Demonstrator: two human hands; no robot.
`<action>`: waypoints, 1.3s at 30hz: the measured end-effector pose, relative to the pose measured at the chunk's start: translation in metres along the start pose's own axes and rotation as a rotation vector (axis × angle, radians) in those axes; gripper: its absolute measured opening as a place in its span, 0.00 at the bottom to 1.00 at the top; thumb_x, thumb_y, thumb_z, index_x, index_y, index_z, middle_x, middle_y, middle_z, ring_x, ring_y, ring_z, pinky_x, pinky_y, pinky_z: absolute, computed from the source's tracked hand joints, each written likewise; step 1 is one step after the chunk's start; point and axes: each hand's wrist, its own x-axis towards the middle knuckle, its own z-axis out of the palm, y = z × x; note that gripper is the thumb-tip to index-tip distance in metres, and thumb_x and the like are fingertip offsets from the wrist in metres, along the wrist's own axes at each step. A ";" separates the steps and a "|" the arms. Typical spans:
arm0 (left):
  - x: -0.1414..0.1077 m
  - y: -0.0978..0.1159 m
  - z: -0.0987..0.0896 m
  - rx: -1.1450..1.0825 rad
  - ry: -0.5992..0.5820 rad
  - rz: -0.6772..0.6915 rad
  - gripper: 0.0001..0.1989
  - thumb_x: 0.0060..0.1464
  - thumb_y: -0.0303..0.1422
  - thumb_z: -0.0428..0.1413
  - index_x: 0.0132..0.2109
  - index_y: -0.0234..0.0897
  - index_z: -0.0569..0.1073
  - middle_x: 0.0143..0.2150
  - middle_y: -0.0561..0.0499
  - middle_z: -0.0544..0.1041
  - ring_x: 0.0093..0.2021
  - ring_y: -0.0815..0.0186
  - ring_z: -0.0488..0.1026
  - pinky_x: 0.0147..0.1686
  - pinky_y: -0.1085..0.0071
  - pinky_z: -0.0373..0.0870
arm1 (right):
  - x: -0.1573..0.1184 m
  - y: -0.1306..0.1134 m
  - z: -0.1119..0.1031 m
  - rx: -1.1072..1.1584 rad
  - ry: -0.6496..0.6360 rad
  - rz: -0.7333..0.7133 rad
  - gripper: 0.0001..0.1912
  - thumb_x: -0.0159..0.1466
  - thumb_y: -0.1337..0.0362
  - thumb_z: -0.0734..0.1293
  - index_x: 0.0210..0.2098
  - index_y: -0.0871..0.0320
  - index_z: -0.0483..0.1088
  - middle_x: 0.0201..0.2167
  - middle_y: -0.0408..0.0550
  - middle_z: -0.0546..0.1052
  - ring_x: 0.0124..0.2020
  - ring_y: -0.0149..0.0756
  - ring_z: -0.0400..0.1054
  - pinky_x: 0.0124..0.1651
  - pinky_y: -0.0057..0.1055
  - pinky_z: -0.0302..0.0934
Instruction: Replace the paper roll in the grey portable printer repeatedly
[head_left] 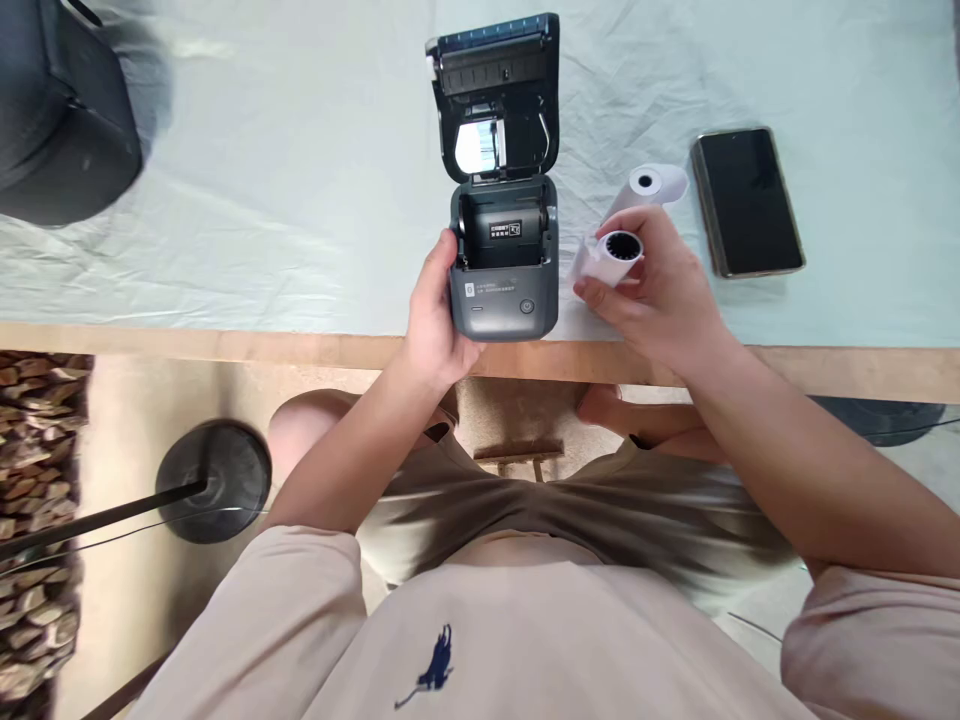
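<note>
A dark grey portable printer [504, 300] has its lid [491, 75] raised, and no roll shows in its paper bay. My left hand [437, 315] grips the printer's left side, thumb along the edge and the other fingers underneath. To the right of the printer, my right hand [656, 285] is closed on a white paper roll [609, 262] with a black core. Just behind that roll lies another white roll [645, 182] with a loose paper end spreading to the right.
A black smartphone [750, 200] lies to the right on the pale cloth-covered table [300, 180]. At the far left sits a dark bag-like object [67, 120]. The wooden table edge [330, 347] runs below my hands, and a round black stand base [214, 480] is on the floor.
</note>
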 end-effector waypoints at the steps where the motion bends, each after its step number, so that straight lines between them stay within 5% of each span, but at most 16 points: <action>1: 0.001 0.000 0.000 -0.001 -0.010 -0.001 0.25 0.72 0.54 0.49 0.49 0.39 0.80 0.49 0.42 0.86 0.72 0.45 0.75 0.64 0.51 0.82 | -0.003 -0.001 -0.002 -0.080 -0.004 -0.005 0.22 0.65 0.53 0.72 0.56 0.47 0.65 0.45 0.47 0.80 0.35 0.39 0.75 0.35 0.38 0.73; 7: 0.002 0.000 0.000 -0.022 -0.016 0.011 0.24 0.72 0.53 0.50 0.49 0.39 0.80 0.50 0.41 0.86 0.73 0.44 0.75 0.65 0.50 0.81 | -0.007 -0.012 -0.008 -0.326 0.019 -0.153 0.21 0.67 0.56 0.68 0.58 0.53 0.70 0.47 0.53 0.83 0.44 0.49 0.78 0.46 0.47 0.72; 11: 0.001 0.000 0.001 0.018 0.016 0.009 0.24 0.71 0.54 0.51 0.51 0.40 0.80 0.50 0.41 0.86 0.73 0.44 0.75 0.63 0.50 0.82 | 0.004 -0.020 -0.028 -0.362 0.298 -0.260 0.15 0.70 0.55 0.65 0.53 0.52 0.70 0.45 0.54 0.78 0.45 0.48 0.75 0.48 0.49 0.72; 14: 0.001 0.001 0.002 0.021 0.030 -0.004 0.25 0.71 0.55 0.51 0.50 0.40 0.81 0.49 0.41 0.86 0.72 0.44 0.76 0.62 0.52 0.83 | 0.020 -0.011 -0.043 -0.462 0.353 -0.108 0.18 0.64 0.61 0.68 0.54 0.53 0.69 0.51 0.57 0.75 0.51 0.50 0.74 0.54 0.50 0.71; 18: 0.000 0.002 0.003 -0.011 0.031 0.001 0.25 0.71 0.55 0.51 0.49 0.40 0.81 0.49 0.41 0.86 0.71 0.45 0.76 0.63 0.52 0.83 | 0.041 0.011 -0.040 -0.553 0.200 0.130 0.28 0.60 0.61 0.75 0.59 0.53 0.70 0.60 0.60 0.75 0.60 0.53 0.72 0.62 0.53 0.70; 23: -0.001 0.001 0.002 -0.032 0.024 0.023 0.22 0.72 0.52 0.52 0.49 0.40 0.81 0.51 0.43 0.86 0.71 0.46 0.76 0.64 0.53 0.82 | 0.051 0.013 -0.030 -0.542 0.144 0.197 0.15 0.64 0.61 0.72 0.50 0.45 0.72 0.45 0.46 0.81 0.45 0.49 0.75 0.52 0.51 0.70; 26: -0.002 0.000 0.002 -0.046 -0.014 0.010 0.22 0.72 0.51 0.52 0.49 0.39 0.81 0.51 0.43 0.86 0.72 0.46 0.76 0.64 0.53 0.82 | 0.052 0.001 -0.034 -0.366 0.263 0.097 0.16 0.62 0.61 0.69 0.49 0.44 0.66 0.37 0.43 0.77 0.37 0.45 0.72 0.44 0.45 0.66; 30: -0.003 0.000 0.004 -0.042 -0.003 0.010 0.22 0.74 0.49 0.50 0.50 0.38 0.81 0.51 0.44 0.85 0.73 0.44 0.75 0.64 0.50 0.82 | 0.062 -0.017 -0.036 0.087 0.479 -0.152 0.20 0.51 0.59 0.65 0.41 0.45 0.53 0.27 0.37 0.56 0.26 0.38 0.54 0.30 0.38 0.53; 32: -0.003 -0.001 0.004 -0.035 -0.003 0.023 0.22 0.75 0.49 0.50 0.51 0.38 0.81 0.52 0.44 0.85 0.74 0.44 0.73 0.64 0.49 0.82 | 0.066 -0.029 -0.033 0.225 0.474 -0.255 0.18 0.51 0.58 0.63 0.39 0.46 0.54 0.31 0.40 0.63 0.26 0.35 0.56 0.29 0.38 0.56; 35: -0.003 -0.003 0.003 -0.014 -0.022 0.044 0.20 0.74 0.48 0.52 0.51 0.39 0.81 0.53 0.46 0.86 0.75 0.45 0.72 0.65 0.50 0.82 | 0.060 -0.050 -0.024 0.212 0.408 -0.449 0.16 0.57 0.60 0.63 0.46 0.52 0.67 0.46 0.47 0.76 0.39 0.38 0.72 0.42 0.42 0.70; 39: -0.005 -0.005 0.001 0.010 -0.065 0.065 0.17 0.72 0.47 0.56 0.50 0.40 0.81 0.54 0.47 0.87 0.75 0.48 0.73 0.66 0.54 0.82 | 0.042 -0.075 -0.008 -0.185 0.207 -0.461 0.20 0.62 0.68 0.64 0.53 0.50 0.72 0.50 0.43 0.83 0.46 0.40 0.79 0.49 0.40 0.71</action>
